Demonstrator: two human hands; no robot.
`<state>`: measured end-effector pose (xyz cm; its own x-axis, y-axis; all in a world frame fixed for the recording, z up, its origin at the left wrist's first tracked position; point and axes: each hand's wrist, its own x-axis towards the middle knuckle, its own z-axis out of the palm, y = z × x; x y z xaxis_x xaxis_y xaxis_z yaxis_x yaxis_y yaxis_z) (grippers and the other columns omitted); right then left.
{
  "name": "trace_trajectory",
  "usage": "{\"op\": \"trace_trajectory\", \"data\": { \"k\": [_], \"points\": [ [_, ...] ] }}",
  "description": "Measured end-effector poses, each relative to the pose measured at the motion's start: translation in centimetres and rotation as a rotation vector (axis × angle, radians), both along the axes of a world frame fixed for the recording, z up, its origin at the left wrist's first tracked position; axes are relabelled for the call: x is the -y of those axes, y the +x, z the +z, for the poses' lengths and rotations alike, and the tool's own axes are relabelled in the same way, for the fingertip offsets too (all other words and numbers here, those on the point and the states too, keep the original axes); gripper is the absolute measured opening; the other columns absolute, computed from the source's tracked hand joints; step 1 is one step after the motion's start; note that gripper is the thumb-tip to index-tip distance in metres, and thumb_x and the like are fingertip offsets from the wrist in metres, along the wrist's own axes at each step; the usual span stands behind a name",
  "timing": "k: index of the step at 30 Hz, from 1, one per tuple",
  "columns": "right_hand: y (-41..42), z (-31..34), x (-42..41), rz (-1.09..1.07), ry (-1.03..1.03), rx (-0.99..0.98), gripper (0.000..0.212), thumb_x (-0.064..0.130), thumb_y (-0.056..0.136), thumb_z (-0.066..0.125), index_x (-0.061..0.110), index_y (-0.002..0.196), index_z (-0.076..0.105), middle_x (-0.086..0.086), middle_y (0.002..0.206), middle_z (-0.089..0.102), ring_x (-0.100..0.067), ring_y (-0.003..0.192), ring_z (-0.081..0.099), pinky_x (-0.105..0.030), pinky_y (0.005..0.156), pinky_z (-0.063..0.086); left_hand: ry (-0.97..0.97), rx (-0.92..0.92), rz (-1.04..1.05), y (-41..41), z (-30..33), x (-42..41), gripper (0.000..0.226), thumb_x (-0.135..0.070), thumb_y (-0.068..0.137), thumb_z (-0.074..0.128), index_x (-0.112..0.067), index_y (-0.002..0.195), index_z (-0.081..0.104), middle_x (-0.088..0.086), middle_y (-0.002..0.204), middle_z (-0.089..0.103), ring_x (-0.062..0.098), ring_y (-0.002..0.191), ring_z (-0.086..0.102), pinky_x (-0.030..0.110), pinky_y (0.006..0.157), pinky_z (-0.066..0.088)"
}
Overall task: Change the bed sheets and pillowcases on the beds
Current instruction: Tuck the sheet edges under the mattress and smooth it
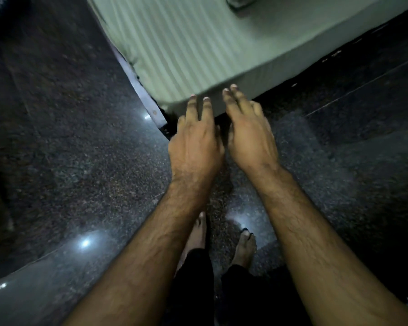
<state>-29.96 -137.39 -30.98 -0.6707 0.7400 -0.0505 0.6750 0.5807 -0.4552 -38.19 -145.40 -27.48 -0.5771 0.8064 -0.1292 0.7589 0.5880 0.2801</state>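
Just beyond hands (222, 140): bed sheet (186, 48) corner.

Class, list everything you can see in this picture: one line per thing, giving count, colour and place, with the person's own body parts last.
Mattress: one, pale green striped sheet, top centre, corner towards the hands.
Bed frame edge: one, pale, along the mattress's left side.
Floor: one, dark speckled, polished, all around.
Cloth lump: one, grey-green, top edge; blurred.
Left hand: one, fingers straight, at the mattress corner.
Right hand: one, fingers straight, beside it.
Feet: two, bare, bottom centre.
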Motion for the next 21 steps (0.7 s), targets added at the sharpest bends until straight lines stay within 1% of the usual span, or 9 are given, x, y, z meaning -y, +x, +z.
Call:
{"op": "trace_trajectory", "data": {
  "k": [3, 7, 10, 11, 12, 14, 16, 18, 21],
  "points": [
    [-2.6, 3.1, 0.3, 0.038, -0.027, -0.011, 0.064, 0.011, 0.095, 0.05, 0.015, 0.156, 0.032, -0.002, 0.165, 0.024, -0.026, 0.14, 0.034, -0.046, 0.107, 0.042, 0.015, -0.055, -0.011, -2.7, 2.8, -0.5, 0.062, -0.034, 0.096, 0.053, -0.011, 0.152, 0.038, 0.015, 0.159, 0.035, 0.034, 0.135, 0.046, 0.046, 0.1, 0.047],
    [-7.0, 5.2, 0.6, 0.088, -0.059, -0.021, 0.06, 0.016, 0.098, 0.049, 0.015, 0.156, 0.031, -0.003, 0.165, 0.023, -0.024, 0.146, 0.027, -0.049, 0.108, 0.04, -0.033, -0.094, 0.034, -7.4, 3.4, -0.5, 0.05, -0.03, 0.096, 0.054, -0.008, 0.141, 0.048, 0.016, 0.152, 0.044, 0.036, 0.128, 0.05, 0.048, 0.098, 0.045],
    [-10.5, 5.2, 0.7, 0.102, -0.11, -0.006, 0.062, 0.017, 0.095, 0.05, 0.013, 0.155, 0.033, -0.005, 0.164, 0.024, -0.027, 0.146, 0.028, -0.05, 0.113, 0.036, -0.102, -0.098, 0.04, -11.0, 3.1, 0.2, 0.049, -0.035, 0.094, 0.043, -0.009, 0.135, 0.052, 0.015, 0.149, 0.046, 0.035, 0.126, 0.051, 0.047, 0.096, 0.044],
    [-11.5, 5.2, 0.8, 0.104, -0.122, 0.004, 0.063, 0.021, 0.094, 0.047, 0.013, 0.155, 0.033, -0.006, 0.164, 0.025, -0.028, 0.145, 0.029, -0.05, 0.113, 0.035, -0.116, -0.08, 0.038, -12.1, 3.0, 0.5, 0.051, -0.035, 0.092, 0.04, -0.009, 0.134, 0.052, 0.015, 0.149, 0.046, 0.036, 0.126, 0.05, 0.047, 0.097, 0.044],
    [-12.8, 5.3, 0.9, 0.105, -0.134, 0.019, 0.065, 0.028, 0.092, 0.039, 0.012, 0.154, 0.034, -0.007, 0.164, 0.025, -0.029, 0.145, 0.03, -0.049, 0.114, 0.034, -0.112, -0.057, 0.038, -13.5, 2.7, 0.8, 0.05, -0.032, 0.091, 0.043, -0.008, 0.135, 0.052, 0.016, 0.151, 0.045, 0.036, 0.128, 0.049, 0.047, 0.098, 0.043],
    [-14.8, 5.3, 0.9, 0.101, -0.141, 0.05, 0.076, 0.04, 0.084, 0.026, 0.012, 0.154, 0.035, -0.008, 0.163, 0.026, -0.03, 0.144, 0.031, -0.046, 0.113, 0.033, -0.088, -0.017, 0.019, -15.7, 2.2, 1.1, 0.05, -0.02, 0.091, 0.05, -0.009, 0.14, 0.05, 0.015, 0.155, 0.041, 0.035, 0.133, 0.046, 0.047, 0.102, 0.041],
    [-17.3, 4.9, 0.7, 0.101, -0.141, 0.068, 0.067, 0.035, 0.09, 0.029, 0.013, 0.153, 0.037, -0.007, 0.163, 0.028, -0.028, 0.145, 0.032, -0.044, 0.114, 0.031, -0.048, 0.002, -0.013, -18.3, 1.9, 1.4, 0.051, -0.016, 0.092, 0.051, -0.01, 0.143, 0.049, 0.013, 0.157, 0.04, 0.033, 0.136, 0.044, 0.046, 0.104, 0.041],
    [-20.0, 3.8, 0.0, 0.105, -0.146, 0.044, 0.056, 0.022, 0.096, 0.039, 0.012, 0.152, 0.039, -0.008, 0.161, 0.033, -0.027, 0.144, 0.034, -0.042, 0.117, 0.033, -0.003, 0.02, -0.04, -21.4, 1.7, 1.1, 0.049, -0.014, 0.094, 0.052, -0.009, 0.142, 0.051, 0.013, 0.155, 0.043, 0.033, 0.136, 0.045, 0.045, 0.104, 0.042],
    [-24.0, 2.5, -1.2, 0.129, -0.161, 0.037, 0.058, 0.005, 0.094, 0.049, 0.011, 0.151, 0.04, -0.008, 0.158, 0.037, -0.027, 0.143, 0.036, -0.04, 0.116, 0.036, -0.027, 0.045, -0.089, -25.8, 1.1, 0.5, 0.052, -0.012, 0.094, 0.054, -0.008, 0.146, 0.047, 0.013, 0.158, 0.04, 0.031, 0.139, 0.042, 0.045, 0.11, 0.041]
  ]
}}
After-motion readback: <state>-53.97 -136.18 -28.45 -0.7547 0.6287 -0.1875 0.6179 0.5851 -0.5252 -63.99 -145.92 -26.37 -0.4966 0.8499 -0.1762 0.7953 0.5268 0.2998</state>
